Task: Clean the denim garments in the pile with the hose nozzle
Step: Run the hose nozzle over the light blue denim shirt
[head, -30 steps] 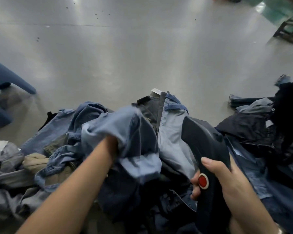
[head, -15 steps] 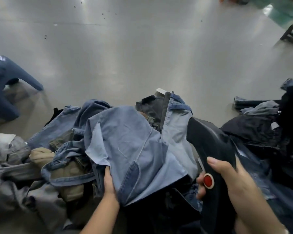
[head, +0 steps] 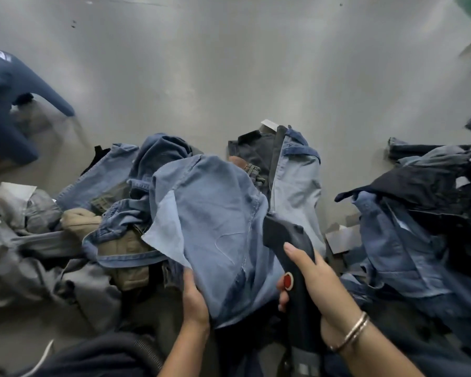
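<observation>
The light denim garment [head: 215, 227] lies draped over the top of the pile [head: 147, 213], its pale inner side folded out at the left edge, and its near end reaches down between the two hands. The left hand [head: 195, 303] holds that near edge from the left, the thumb lying along the cloth and the other fingers hidden beneath it, so the grip looks like a pinch though the fingertips cannot be seen. Just to the right of those fingers, the right hand [head: 310, 278] is wrapped around the dark nozzle [head: 291, 257]: the forefinger lies up its back, and the thumb rests beside the red button [head: 288, 281] on its side. The nozzle's head points up and away from the fingers, touching or just beside the right edge of the garment. A bangle [head: 354, 331] sits on the right wrist. Beyond the fingertips lie more blue and grey jeans with a tan piece [head: 79, 219] among them on the left. Well right of the right hand a second heap [head: 419, 227] of darker denim lies. Past both heaps is the grey floor [head: 229, 77], and at far left a blue stool [head: 8, 104].
</observation>
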Motion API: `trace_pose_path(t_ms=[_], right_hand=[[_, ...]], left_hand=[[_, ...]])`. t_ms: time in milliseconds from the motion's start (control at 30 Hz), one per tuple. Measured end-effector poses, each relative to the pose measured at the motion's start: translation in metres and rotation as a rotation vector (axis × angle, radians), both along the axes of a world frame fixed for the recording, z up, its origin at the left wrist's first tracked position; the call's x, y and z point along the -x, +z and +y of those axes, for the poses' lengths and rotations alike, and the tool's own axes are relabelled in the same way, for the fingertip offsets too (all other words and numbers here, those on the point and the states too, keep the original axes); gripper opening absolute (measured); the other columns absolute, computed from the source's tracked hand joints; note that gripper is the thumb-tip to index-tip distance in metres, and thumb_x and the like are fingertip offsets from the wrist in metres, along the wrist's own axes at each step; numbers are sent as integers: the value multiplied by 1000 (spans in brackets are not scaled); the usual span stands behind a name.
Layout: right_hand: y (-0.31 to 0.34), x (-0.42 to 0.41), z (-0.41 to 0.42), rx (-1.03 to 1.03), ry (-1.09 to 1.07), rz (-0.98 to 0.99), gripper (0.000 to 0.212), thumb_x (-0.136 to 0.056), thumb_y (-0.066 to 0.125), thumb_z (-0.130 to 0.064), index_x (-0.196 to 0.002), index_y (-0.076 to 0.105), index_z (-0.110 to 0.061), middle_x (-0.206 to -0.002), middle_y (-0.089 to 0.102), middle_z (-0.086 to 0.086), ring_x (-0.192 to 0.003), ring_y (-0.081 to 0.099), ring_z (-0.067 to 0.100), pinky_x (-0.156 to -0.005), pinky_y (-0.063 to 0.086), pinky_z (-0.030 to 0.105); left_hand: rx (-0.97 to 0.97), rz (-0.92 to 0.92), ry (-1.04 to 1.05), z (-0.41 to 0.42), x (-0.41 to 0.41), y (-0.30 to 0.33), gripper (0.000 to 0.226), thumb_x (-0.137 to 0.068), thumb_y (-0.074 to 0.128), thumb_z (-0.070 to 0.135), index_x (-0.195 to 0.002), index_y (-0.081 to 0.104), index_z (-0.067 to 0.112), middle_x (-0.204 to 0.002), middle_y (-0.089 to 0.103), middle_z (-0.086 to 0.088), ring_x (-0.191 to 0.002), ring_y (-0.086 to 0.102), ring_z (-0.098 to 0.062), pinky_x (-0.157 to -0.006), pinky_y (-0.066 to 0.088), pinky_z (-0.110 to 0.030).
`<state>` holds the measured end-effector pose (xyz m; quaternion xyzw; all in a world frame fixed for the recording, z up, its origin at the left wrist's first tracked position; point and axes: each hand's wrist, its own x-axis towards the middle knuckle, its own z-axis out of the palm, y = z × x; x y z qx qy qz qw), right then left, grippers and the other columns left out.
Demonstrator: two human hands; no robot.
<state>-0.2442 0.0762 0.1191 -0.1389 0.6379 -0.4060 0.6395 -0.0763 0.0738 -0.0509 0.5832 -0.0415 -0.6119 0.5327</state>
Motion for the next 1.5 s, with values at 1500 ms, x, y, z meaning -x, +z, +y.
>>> trace_pose_path(t_ms=[1500], right_hand=[[-26,-13,-10,-232,203,113,51,-92,52,-53,-72,55,-6,-46,55,9,-32,51,19,-37,47,24]], left_hand=[[-215,336,79,42,1,1,28,-100,36,3,-119,55,10,-112,66,-16,-96,64,-32,-76,51,-46]])
